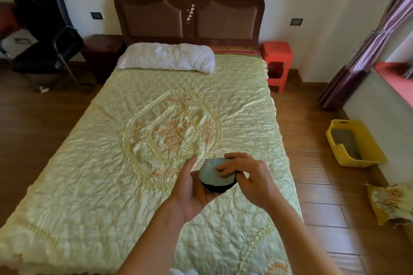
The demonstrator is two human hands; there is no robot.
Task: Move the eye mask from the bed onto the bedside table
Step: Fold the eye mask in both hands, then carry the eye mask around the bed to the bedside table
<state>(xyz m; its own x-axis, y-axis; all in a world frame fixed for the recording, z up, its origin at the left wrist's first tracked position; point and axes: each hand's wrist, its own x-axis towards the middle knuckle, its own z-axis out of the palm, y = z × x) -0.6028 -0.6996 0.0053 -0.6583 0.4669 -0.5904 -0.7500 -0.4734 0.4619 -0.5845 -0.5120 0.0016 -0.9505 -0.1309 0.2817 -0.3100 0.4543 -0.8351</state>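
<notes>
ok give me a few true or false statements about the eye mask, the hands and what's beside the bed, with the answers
1. Both hands hold the eye mask above the bed. True: the left hand is under it, the right hand on top.
2. The pillow is green. False: it is white.
3. A red stool stands beside the head of the bed. True.
4. The eye mask lies on the dark bedside table. False: it is in the hands, at the foot end.
5. The yellow basket sits on the bed. False: it is on the floor.
</notes>
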